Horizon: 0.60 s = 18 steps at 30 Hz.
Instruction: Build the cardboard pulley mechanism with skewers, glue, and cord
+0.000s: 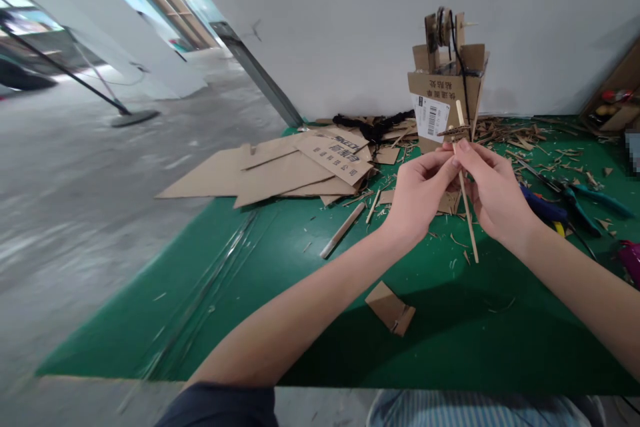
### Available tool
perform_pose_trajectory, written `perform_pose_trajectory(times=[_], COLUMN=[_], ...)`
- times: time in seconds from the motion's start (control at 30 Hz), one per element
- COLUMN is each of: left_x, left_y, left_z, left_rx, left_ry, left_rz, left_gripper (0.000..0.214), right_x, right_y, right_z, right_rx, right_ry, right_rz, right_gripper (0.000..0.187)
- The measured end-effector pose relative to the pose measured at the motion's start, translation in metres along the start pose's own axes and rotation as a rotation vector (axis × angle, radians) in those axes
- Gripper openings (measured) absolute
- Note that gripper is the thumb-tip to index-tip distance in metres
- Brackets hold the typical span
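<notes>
Both hands are up over the green mat [300,293]. The left hand [420,193] and right hand [495,190] meet fingertip to fingertip, each pinching the thin wooden stick [469,227] just under the small cardboard strip [454,131] that sits crosswise on it. The stick hangs tilted, lower end free above the mat, top in front of the cardboard tower [440,90]. Judging by the grip, the trick here is a close pinch right by the strip and a slow twist rather than a shove — a stick this thin looks likely to bow or snap. Pliers [590,197] and loose cardboard sheets [280,170] lie well apart.
</notes>
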<state>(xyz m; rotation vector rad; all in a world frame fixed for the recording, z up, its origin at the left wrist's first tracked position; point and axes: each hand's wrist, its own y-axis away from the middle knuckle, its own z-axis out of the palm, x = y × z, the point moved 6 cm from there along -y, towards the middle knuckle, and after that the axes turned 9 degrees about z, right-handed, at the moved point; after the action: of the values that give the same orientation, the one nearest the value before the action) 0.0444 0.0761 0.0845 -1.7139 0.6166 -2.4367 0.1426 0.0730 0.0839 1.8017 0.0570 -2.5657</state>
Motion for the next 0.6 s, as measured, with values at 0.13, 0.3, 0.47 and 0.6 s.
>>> perform_pose_trajectory(times=[0.13,0.3,0.47,0.6], left_x=[0.008,0.014,0.017,0.017], left_y=[-0.001,-0.001,0.0,0.001], left_z=[-0.002,-0.005,-0.004,-0.003], left_rx=[0.018,0.045,0.039,0.028], left_ry=[-0.073,-0.195,-0.272,-0.281], left_rz=[0.049,0.092,0.116,0.113], left_gripper=[0.02,0.018,0.014,0.016], right_x=[0.0,-0.002,0.001,0.004], right_y=[-0.001,-0.003,-0.004,-0.005], right_z=[0.002,-0.004,-0.004,-0.003], right_rx=[-0.086,-0.068,-0.053,-0.046], right_ry=[-0.037,-0.044,-0.084,-0.087], right_rz=[0.057,0.048,0.055,0.069], right_gripper=[0.038,0.031,0.03,0.035])
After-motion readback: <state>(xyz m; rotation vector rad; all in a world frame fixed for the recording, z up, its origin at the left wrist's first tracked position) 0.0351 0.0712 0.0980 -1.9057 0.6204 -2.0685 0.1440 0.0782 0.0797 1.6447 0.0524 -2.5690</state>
